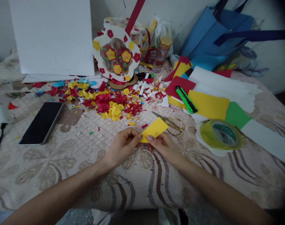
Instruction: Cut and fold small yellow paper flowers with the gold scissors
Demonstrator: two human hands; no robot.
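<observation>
A small yellow piece of paper (156, 127) is held between my two hands above the patterned tablecloth. My left hand (126, 144) pinches its lower left corner between thumb and fingers. On its lower edge, my right hand (164, 145) grips with the thumb on top and the fingers underneath. The paper looks folded near the left thumb, though the fingers hide part of it. Just beyond the right hand lie gold-handled scissors (176, 126), their blades pointing away to the left. Cut red and yellow paper flowers (111, 104) are heaped past the left hand.
A phone (42, 122) and a white glue gun (2, 107) lie left. At right are a tape roll (206, 134), a green cutter (186, 99) and coloured sheets (210, 103). Behind stand a flower-decorated paper lantern (97, 62), a glass bottle (161, 56) and a blue bag (203, 34).
</observation>
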